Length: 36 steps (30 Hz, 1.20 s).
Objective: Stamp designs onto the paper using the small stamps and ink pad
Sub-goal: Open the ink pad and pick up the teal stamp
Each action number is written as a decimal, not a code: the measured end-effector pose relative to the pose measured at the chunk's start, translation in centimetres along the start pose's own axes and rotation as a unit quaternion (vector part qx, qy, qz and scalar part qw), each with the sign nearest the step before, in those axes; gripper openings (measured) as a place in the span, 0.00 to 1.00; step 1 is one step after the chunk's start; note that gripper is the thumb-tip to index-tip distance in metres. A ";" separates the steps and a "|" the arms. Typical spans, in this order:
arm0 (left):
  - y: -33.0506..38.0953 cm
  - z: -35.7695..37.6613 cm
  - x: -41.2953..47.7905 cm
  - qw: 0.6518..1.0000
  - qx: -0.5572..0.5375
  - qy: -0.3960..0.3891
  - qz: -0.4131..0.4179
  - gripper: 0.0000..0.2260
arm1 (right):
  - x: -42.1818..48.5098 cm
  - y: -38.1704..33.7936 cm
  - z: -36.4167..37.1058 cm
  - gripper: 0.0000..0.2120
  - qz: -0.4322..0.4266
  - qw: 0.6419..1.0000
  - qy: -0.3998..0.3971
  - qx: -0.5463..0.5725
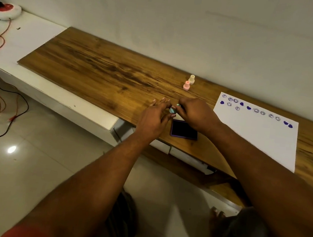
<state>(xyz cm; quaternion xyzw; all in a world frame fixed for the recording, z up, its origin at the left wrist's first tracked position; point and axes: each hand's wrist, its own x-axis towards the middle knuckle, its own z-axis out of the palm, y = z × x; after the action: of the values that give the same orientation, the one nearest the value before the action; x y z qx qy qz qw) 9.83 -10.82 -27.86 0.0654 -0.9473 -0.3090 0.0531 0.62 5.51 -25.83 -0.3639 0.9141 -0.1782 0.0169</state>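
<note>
- A long brown wood-grain tabletop point(103, 69) runs along a white wall.
- A white sheet of paper point(261, 136) lies on its right part, with purple hearts and smiley faces printed along the far edge.
- Both forearms reach forward and meet above the table.
- The left hand point(154, 119) fans its outer fingers and pinches a small teal round stamp point(172, 110) with the thumb.
- The right hand point(196, 112) curls its fingers onto the same stamp.
- A purple-framed dark ink pad point(184, 129) lies open just below the hands.
- A pink stamp point(186, 85) and a cream stamp point(192, 79) stand upright beyond.
</note>
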 end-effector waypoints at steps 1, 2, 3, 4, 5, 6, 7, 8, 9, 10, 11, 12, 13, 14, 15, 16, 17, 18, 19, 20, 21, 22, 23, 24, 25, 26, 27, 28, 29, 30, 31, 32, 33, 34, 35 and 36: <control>0.0 0.0 0.0 1.000 -0.006 -0.005 0.003 0.21 | -0.2 0.1 0.0 0.17 -0.008 1.000 0.000 -0.004; -0.1 0.0 0.1 1.000 -0.012 -0.010 0.005 0.21 | -0.3 0.2 -0.1 0.17 -0.016 1.000 -0.002 -0.008; -0.1 0.0 0.1 1.000 -0.019 -0.016 0.007 0.21 | -0.4 0.3 -0.1 0.16 -0.022 1.000 -0.006 -0.012; -0.2 0.0 0.1 0.999 -0.026 -0.022 0.009 0.22 | -0.5 0.4 -0.1 0.16 -0.026 0.999 -0.010 -0.015; -0.2 0.0 0.2 0.999 -0.029 -0.027 0.012 0.22 | -0.5 0.5 -0.2 0.16 -0.030 0.999 -0.014 -0.015; -0.2 0.1 0.2 0.999 -0.031 -0.030 0.014 0.22 | -0.6 0.7 -0.2 0.16 -0.034 0.999 -0.019 -0.014; -0.3 0.1 0.3 0.999 -0.036 -0.033 0.017 0.22 | -0.6 0.8 -0.3 0.15 -0.040 0.999 -0.023 -0.010; -0.3 0.1 0.3 0.998 -0.044 -0.035 0.019 0.22 | -0.6 1.0 -0.3 0.15 -0.046 0.999 -0.025 -0.004; -0.3 0.1 0.3 0.998 -0.055 -0.034 0.024 0.22 | -0.6 1.1 -0.4 0.15 -0.053 0.998 -0.028 0.004; -0.3 0.1 0.4 0.997 -0.064 -0.033 0.030 0.21 | -0.6 1.4 -0.5 0.15 -0.056 0.998 -0.032 0.011; -0.2 0.2 0.4 0.996 -0.073 -0.031 0.036 0.21 | -0.6 1.6 -0.5 0.15 -0.057 0.998 -0.035 0.014; -0.2 0.2 0.5 0.995 -0.081 -0.031 0.040 0.21 | -0.5 1.8 -0.5 0.16 -0.056 0.998 -0.035 0.012; -0.2 0.2 0.5 0.995 -0.087 -0.032 0.043 0.21 | -0.5 2.0 -0.5 0.17 -0.054 0.998 -0.033 0.007; -0.2 0.2 0.5 0.994 -0.090 -0.033 0.044 0.21 | -0.4 2.1 -0.5 0.17 -0.051 0.998 -0.030 0.005; -0.2 0.3 0.5 0.994 -0.092 -0.034 0.042 0.20 | -0.3 2.1 -0.5 0.18 -0.049 0.998 -0.030 0.008; -0.2 0.3 0.6 0.994 -0.096 -0.035 0.040 0.20 | -0.2 2.1 -0.5 0.18 -0.049 0.998 -0.030 0.015; -0.3 0.3 0.7 0.994 -0.099 -0.036 0.040 0.20 | -0.2 2.1 -0.5 0.18 -0.052 0.998 -0.031 0.021; -0.3 0.4 0.7 0.993 -0.102 -0.039 0.038 0.21 | -0.2 2.1 -0.6 0.17 -0.058 0.997 -0.032 0.026; -0.4 0.4 0.7 0.993 -0.103 -0.045 0.036 0.21 | -0.3 2.1 -0.7 0.15 -0.066 0.997 -0.033 0.028; -0.5 0.4 0.8 0.993 -0.102 -0.052 0.035 0.21 | -0.5 2.2 -0.8 0.14 -0.073 0.996 -0.036 0.030; -0.6 0.4 0.8 0.993 -0.099 -0.058 0.035 0.21 | -0.6 2.2 -0.9 0.13 -0.079 0.996 -0.040 0.031; -0.8 0.3 0.8 0.993 -0.095 -0.061 0.037 0.21 | -0.7 2.2 -1.0 0.12 -0.081 0.995 -0.044 0.031; -1.1 0.3 0.8 0.993 -0.092 -0.059 0.040 0.20 | -0.9 2.3 -1.2 0.13 -0.082 0.995 -0.047 0.030; -1.3 0.2 0.7 0.994 -0.088 -0.053 0.041 0.20 | -1.1 2.3 -1.4 0.13 -0.083 0.995 -0.047 0.027; -1.5 0.2 0.7 0.995 -0.081 -0.045 0.038 0.19 | -1.2 2.4 -1.6 0.13 -0.083 0.995 -0.046 0.024; -1.8 0.1 0.6 0.996 -0.073 -0.036 0.030 0.18 | -1.4 2.6 -1.8 0.13 -0.081 0.995 -0.046 0.019; -2.0 0.1 0.4 0.997 -0.064 -0.028 0.021 0.17 | -1.7 2.9 -2.0 0.14 -0.075 0.996 -0.049 0.013; -2.2 0.2 0.3 0.998 -0.052 -0.023 0.014 0.16 | -2.0 3.2 -2.2 0.14 -0.068 0.996 -0.052 0.008; -2.4 0.4 0.2 0.999 -0.033 -0.023 0.009 0.16 | -2.2 3.7 -2.3 0.15 -0.062 0.997 -0.056 0.004; -2.6 0.6 0.1 1.000 -0.009 -0.030 0.002 0.16 | -2.6 4.1 -2.3 0.15 -0.058 0.997 -0.059 0.004; -2.7 0.7 0.0 0.999 0.016 -0.039 -0.008 0.16 | -2.9 4.5 -2.4 0.16 -0.054 0.997 -0.061 0.006; -2.8 0.9 -0.1 0.998 0.035 -0.046 -0.016 0.16 | -3.3 4.8 -2.4 0.16 -0.052 0.997 -0.062 0.010; -2.8 1.0 -0.1 0.997 0.047 -0.049 -0.019 0.16 | -3.6 5.1 -2.4 0.16 -0.050 0.997 -0.062 0.015; -2.8 1.2 -0.1 0.997 0.054 -0.049 -0.017 0.16 | -3.8 5.3 -2.5 0.16 -0.047 0.997 -0.064 0.016; -2.7 1.4 -0.1 0.997 0.058 -0.047 -0.013 0.16 | -4.0 5.5 -2.5 0.17 -0.044 0.997 -0.067 0.014; -2.7 1.5 -0.2 0.997 0.061 -0.045 -0.010 0.16 | -4.1 5.6 -2.6 0.17 -0.042 0.996 -0.073 0.010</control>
<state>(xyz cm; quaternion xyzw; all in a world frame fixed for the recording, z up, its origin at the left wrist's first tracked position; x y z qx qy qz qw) 10.02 -12.07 -30.65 0.0645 -0.9652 -0.2534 0.0033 -0.44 12.86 -25.74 -0.4140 0.8925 -0.1604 0.0799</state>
